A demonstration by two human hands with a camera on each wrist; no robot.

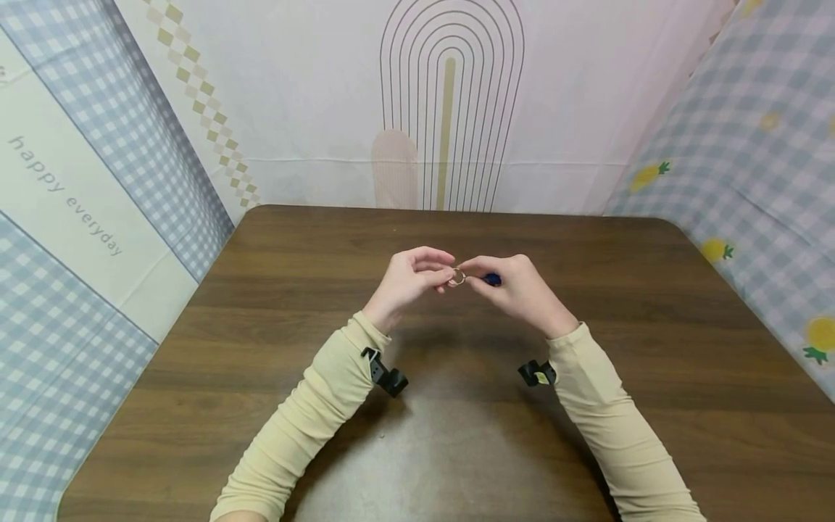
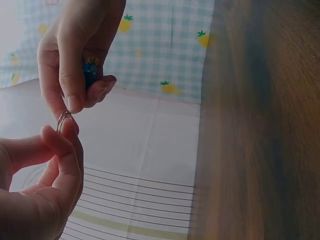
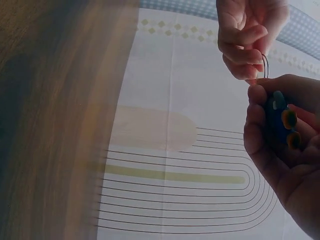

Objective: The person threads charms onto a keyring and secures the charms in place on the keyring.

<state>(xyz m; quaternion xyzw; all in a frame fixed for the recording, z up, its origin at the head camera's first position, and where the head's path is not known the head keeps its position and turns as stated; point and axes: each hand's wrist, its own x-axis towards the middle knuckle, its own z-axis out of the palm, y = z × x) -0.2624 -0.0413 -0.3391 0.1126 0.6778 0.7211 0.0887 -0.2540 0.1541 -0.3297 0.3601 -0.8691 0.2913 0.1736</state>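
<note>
Above the far half of the table, both hands meet at a small metal key ring (image 1: 464, 276). My left hand (image 1: 406, 281) pinches one side of it between thumb and fingertips. From the other side, my right hand (image 1: 520, 291) pinches the ring's edge with thumb and index finger. A dark blue charm (image 3: 275, 120) with orange-yellow round parts sits within the curled right fingers, partly hidden by them. In the left wrist view, the thin loops of the key ring (image 2: 60, 121) stand between the two sets of fingertips.
A brown wood-grain table (image 1: 443, 449) lies beneath both forearms. Behind it hangs a white cloth (image 1: 313, 109) with arch lines, and checked cloths hang on the left and right sides. Each sleeve carries a black wrist camera (image 1: 391, 381).
</note>
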